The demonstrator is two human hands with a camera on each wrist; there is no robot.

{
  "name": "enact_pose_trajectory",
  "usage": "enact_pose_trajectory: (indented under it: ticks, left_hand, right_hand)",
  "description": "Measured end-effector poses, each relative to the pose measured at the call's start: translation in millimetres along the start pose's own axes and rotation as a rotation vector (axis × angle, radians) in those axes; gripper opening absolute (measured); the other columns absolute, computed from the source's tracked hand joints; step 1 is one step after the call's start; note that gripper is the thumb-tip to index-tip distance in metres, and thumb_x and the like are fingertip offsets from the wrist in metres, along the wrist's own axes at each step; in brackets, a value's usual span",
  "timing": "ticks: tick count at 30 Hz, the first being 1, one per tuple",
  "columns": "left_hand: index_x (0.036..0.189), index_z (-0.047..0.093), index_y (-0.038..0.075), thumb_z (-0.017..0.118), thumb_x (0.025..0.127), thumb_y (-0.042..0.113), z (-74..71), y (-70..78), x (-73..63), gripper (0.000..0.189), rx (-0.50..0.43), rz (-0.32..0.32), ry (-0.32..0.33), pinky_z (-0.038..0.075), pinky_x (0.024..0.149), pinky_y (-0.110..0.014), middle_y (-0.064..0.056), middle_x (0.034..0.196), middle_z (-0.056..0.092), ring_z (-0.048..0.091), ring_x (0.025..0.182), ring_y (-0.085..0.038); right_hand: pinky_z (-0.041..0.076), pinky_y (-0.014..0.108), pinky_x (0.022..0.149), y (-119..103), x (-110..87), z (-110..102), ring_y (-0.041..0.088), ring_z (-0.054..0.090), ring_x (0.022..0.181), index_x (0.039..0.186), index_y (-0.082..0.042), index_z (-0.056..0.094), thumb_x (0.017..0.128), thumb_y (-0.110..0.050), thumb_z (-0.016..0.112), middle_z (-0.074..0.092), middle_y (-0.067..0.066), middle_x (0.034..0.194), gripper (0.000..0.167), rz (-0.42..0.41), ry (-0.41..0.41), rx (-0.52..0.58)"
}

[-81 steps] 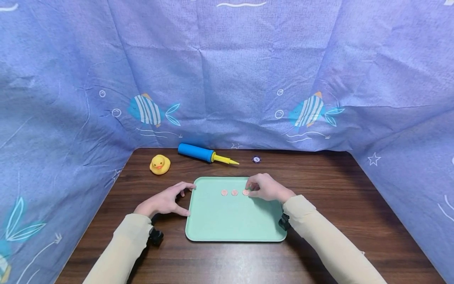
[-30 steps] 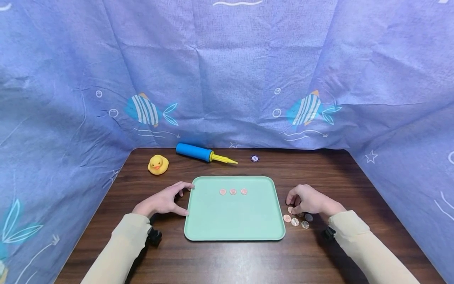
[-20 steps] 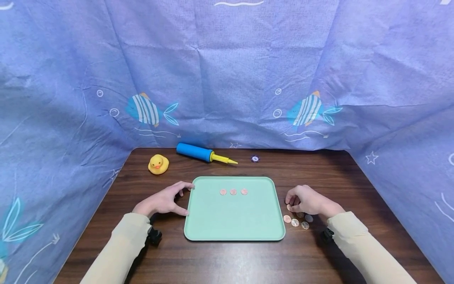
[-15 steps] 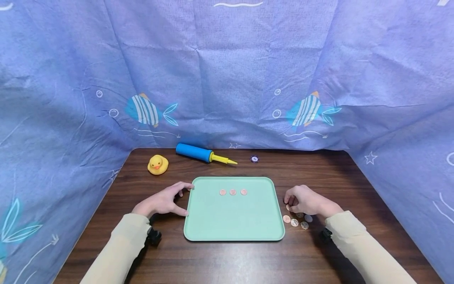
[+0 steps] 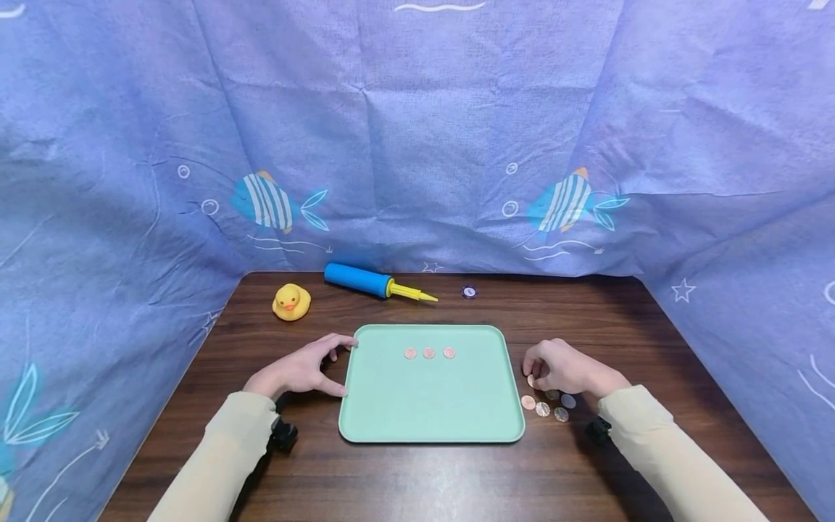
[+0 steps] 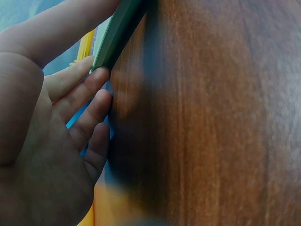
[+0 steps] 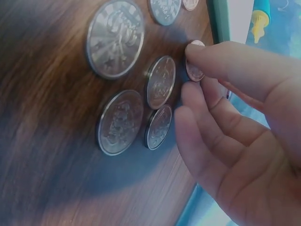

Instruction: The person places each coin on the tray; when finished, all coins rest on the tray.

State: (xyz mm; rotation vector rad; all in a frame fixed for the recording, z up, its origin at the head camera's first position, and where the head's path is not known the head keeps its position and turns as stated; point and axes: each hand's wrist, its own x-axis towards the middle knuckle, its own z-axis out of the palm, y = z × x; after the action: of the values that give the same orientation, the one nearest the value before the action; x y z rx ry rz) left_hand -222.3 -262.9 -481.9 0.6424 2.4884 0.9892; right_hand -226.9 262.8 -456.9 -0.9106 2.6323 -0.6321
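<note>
Three copper coins (image 5: 428,353) lie in a row on the mint-green tray (image 5: 430,413). My left hand (image 5: 301,368) rests at the tray's left edge, fingers spread, thumb and forefinger touching its rim. To the right of the tray, my right hand (image 5: 566,366) pinches a copper coin (image 7: 194,68) between thumb and fingers, low over the table. The right wrist view shows the thumb across that coin, partly covering it. Beside and below this hand lie another copper coin (image 5: 528,402) and several silvery coins (image 7: 116,40), flat on the wood.
At the back of the brown table (image 5: 417,482) are a yellow rubber duck (image 5: 291,302), a blue and yellow hand pump (image 5: 359,280) and a dark poker chip (image 5: 469,291). A blue fish-patterned cloth (image 5: 430,145) hangs behind and along the sides.
My right hand has left the third coin on the tray and moved right to the loose coins. Since then it has drawn one copper coin slightly left. My left hand stays put.
</note>
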Motion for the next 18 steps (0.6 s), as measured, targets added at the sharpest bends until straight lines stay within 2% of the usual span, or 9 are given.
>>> enact_pose_trajectory:
  ticks: [7, 14, 18]
  left_hand:
    - [0.158, 0.043, 0.017, 0.091, 0.082, 0.041, -0.4, 1.3, 0.1, 0.092, -0.003, -0.004, -0.001, 0.043, 0.103, -0.050, -0.005, 0.149, 0.049, 0.048, 0.123, -0.026]
    - [0.158, 0.043, 0.017, 0.091, 0.083, 0.040, -0.6, 0.0, -0.2, 0.092, -0.003, -0.003, -0.001, 0.043, 0.103, -0.050, -0.005, 0.149, 0.049, 0.048, 0.123, -0.026]
    - [0.158, 0.043, 0.016, 0.091, 0.083, 0.040, -0.3, -0.7, 0.1, 0.092, -0.002, 0.005, -0.003, 0.042, 0.103, -0.050, -0.005, 0.149, 0.049, 0.048, 0.123, -0.027]
  right_hand:
    - [0.052, 0.024, 0.066, 2.4, -1.5, -1.6, 0.001, 0.060, 0.071, 0.084, -0.016, 0.071, 0.084, 0.002, 0.082, 0.066, -0.012, 0.076, 0.021, -0.056, 0.022, -0.007]
    - [0.050, 0.024, 0.064, 1.4, 0.0, -5.4, 0.002, 0.059, 0.069, 0.081, -0.016, 0.069, 0.087, -0.003, 0.084, 0.065, -0.011, 0.075, 0.020, -0.053, 0.047, 0.007]
    - [0.050, 0.025, 0.065, 2.1, 2.0, -7.7, 0.002, 0.059, 0.070, 0.085, -0.014, 0.070, 0.088, -0.003, 0.083, 0.066, -0.010, 0.076, 0.018, -0.051, 0.067, 0.028]
